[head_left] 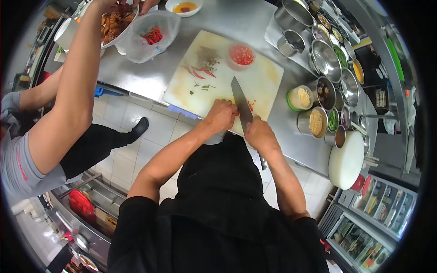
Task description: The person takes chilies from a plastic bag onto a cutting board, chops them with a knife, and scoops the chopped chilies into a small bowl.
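A large kitchen knife [241, 100] is gripped by its handle in my right hand [261, 135], its blade pointing away from me over the cutting board [266, 68]. My left hand [221, 115] is closed beside the blade near the board's front edge, with a bit of red chili showing at its fingertips. Small red chili pieces [251, 105] lie just right of the blade. Farther back on the board are a clear tub of chopped chili [241, 55], whole red chilies [202, 72] and green stems [204, 85].
A plastic bag of red chilies [152, 35] lies left of the board. Beyond it, a co-worker's arm [77, 77] reaches to a bowl of browned food [116, 26]. Metal bowls [325, 61] and ingredient tubs [299, 97] crowd the right side, near a round white block [347, 159].
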The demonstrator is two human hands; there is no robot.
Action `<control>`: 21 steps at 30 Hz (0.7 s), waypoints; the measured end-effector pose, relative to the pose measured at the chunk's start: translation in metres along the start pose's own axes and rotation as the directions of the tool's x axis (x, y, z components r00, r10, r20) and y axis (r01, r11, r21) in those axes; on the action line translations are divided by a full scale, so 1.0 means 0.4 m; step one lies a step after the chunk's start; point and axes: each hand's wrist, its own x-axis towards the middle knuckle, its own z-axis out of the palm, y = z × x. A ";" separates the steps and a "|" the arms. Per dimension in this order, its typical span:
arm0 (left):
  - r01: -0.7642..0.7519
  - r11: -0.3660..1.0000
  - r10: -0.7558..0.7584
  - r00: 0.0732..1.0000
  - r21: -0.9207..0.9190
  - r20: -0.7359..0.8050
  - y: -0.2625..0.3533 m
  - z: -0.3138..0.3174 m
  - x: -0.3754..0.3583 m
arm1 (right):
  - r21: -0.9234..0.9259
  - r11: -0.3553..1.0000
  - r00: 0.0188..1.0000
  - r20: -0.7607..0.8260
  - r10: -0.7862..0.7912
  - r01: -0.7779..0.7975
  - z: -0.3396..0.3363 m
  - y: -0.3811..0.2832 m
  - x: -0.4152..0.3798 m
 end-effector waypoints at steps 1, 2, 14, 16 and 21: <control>0.005 1.000 -0.005 1.000 0.008 -0.013 -0.006 0.001 -0.001 | -0.005 1.000 0.998 -0.058 0.013 -0.014 0.027 0.002 -0.003; 0.003 0.999 -0.003 1.000 0.035 -0.026 -0.003 0.008 -0.010 | -0.010 1.000 0.993 -0.114 0.028 -0.029 0.054 0.004 -0.010; 0.047 0.998 -0.048 0.998 0.035 0.037 0.019 0.008 -0.023 | 0.016 0.998 0.995 -0.084 0.061 -0.060 0.050 0.004 -0.009; 0.042 0.996 -0.043 0.999 0.077 0.022 0.008 0.004 -0.008 | 0.015 0.999 0.998 -0.051 0.038 -0.037 0.029 0.000 -0.005; 0.046 0.999 -0.047 0.999 -0.021 -0.019 -0.009 -0.005 0.001 | 0.028 0.997 0.985 -0.160 0.070 -0.067 0.075 -0.005 0.001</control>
